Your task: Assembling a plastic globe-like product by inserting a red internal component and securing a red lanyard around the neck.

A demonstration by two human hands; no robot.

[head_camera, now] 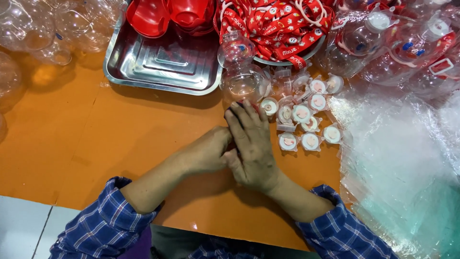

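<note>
A clear plastic bottle (241, 72) with a rounded body lies on the orange table (96, 139), its base toward me. My right hand (250, 144) covers the bottle's near end, fingers laid over it. Tucked under the right one, my left hand (211, 152) is closed around something I cannot see. Both sleeves are blue plaid. Several small white round caps (302, 125) in clear wrappers lie just right of my right hand.
A steel tray (165, 67) holds red plastic pieces (170, 17) at the back. Red printed lanyards (275, 24) fill a bowl behind the bottle. Clear bottles (383, 43) pile up at right and at far left (43, 29). Clear plastic bags (402, 163) lie at right.
</note>
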